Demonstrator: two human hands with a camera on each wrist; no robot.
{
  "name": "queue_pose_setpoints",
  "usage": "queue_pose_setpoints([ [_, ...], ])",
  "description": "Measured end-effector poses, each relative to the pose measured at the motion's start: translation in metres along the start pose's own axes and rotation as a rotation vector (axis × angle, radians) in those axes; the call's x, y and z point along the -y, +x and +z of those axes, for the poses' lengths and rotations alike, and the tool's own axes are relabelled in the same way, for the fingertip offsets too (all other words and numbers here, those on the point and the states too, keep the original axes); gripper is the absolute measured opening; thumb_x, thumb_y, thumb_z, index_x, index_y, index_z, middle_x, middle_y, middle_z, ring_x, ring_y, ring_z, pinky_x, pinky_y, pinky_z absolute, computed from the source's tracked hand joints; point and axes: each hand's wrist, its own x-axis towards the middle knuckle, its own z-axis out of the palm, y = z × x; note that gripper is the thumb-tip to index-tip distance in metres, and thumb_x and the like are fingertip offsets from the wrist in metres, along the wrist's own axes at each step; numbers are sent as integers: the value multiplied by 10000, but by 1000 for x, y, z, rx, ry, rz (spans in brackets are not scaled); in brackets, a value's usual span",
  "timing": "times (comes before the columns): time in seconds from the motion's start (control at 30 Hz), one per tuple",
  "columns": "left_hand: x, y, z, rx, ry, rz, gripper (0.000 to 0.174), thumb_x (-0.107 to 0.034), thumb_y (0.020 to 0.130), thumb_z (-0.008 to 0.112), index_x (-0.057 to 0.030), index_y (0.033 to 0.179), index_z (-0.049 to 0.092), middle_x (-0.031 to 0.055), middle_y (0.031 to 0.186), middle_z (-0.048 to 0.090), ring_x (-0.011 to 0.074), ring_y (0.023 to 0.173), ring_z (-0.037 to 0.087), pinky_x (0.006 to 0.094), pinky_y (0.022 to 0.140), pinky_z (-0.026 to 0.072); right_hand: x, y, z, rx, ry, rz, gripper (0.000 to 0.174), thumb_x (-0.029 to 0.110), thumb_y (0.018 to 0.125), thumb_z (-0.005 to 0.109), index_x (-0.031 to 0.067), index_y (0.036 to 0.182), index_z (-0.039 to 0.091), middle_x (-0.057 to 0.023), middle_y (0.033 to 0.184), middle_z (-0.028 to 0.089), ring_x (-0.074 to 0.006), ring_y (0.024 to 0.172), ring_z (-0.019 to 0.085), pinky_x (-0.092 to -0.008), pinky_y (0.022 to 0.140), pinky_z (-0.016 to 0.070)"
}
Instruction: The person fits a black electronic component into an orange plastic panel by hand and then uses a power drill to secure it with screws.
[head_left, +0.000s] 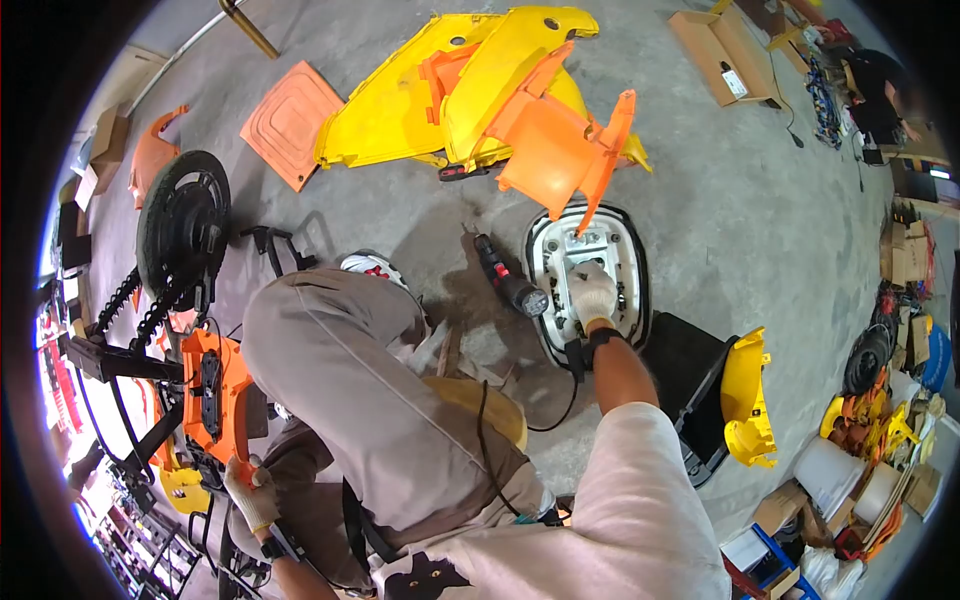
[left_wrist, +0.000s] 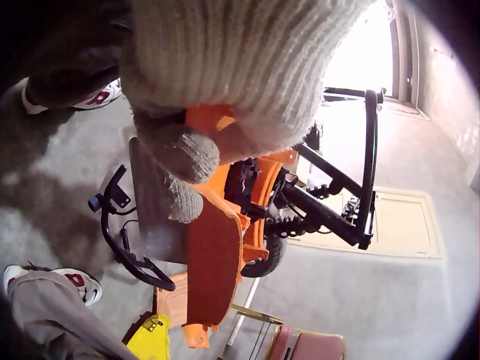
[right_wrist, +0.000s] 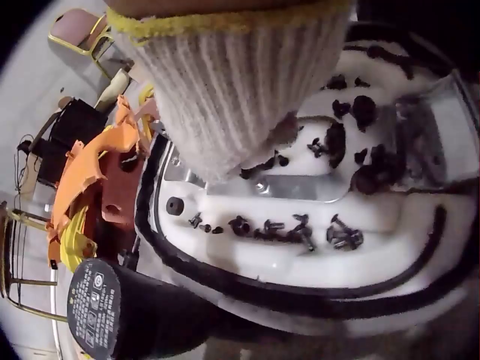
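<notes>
My gloved left hand (head_left: 250, 495) grips the edge of an orange body panel (left_wrist: 214, 262), its thumb and fingertips showing around it in the left wrist view. The panel sits beside a black frame with coil springs (left_wrist: 300, 223). My gloved right hand (head_left: 592, 290) reaches down into a white, black-rimmed shell (right_wrist: 247, 274) lying like a tray on the floor. Loose dark screws (right_wrist: 345, 236) lie in small groups in the shell, near a clear plastic bag (right_wrist: 431, 142). The right fingertips are hidden behind the glove cuff and hand; I cannot tell what they hold.
A black power tool (head_left: 510, 285) lies left of the shell. Beyond are large yellow panels (head_left: 390, 110) and orange parts (head_left: 550, 150). A black bin-like part (head_left: 685, 370) and a yellow piece (head_left: 745, 400) stand at the right. A wheel (head_left: 165, 225) is at the left.
</notes>
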Motion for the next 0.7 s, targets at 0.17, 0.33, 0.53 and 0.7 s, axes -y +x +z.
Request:
queue_pose_setpoints([
  [0.17, 7, 4, -4, -46, -420, -181, 160, -169, 1013, 476, -96, 876, 516, -8, 774, 558, 42, 556, 399, 138, 491, 335, -26, -10, -1, 78, 81, -48, 278, 348, 835, 603, 193, 1036, 716, -151, 1012, 701, -338, 959, 668, -406, 878, 520],
  [0.33, -6, 4, 1, -41, -538, -249, 190, -201, 1017, 463, -95, 878, 535, -4, 765, 566, 44, 525, 397, 141, 480, 325, -4, 1, 12, 132, 65, -166, 306, 337, 795, 635, 142, 1008, 737, -170, 1046, 692, -358, 992, 649, -413, 894, 511],
  [0.53, 8, 8, -7, -61, -374, -191, 149, -197, 989, 520, -93, 886, 550, 12, 754, 579, 61, 513, 417, 172, 472, 346, 33, 13, 22, 152, -103, -70, 343, 369, 789, 628, 90, 950, 744, -187, 1003, 698, -368, 974, 661, -429, 867, 526],
  [0.7, 16, 7, -11, -102, -264, -103, 161, -233, 979, 552, -108, 878, 543, 24, 742, 569, 79, 522, 426, 180, 474, 357, 73, 7, -7, 309, -297, 47, 289, 246, 809, 641, 65, 1017, 729, -194, 1112, 686, -331, 1050, 667, -418, 883, 546],
])
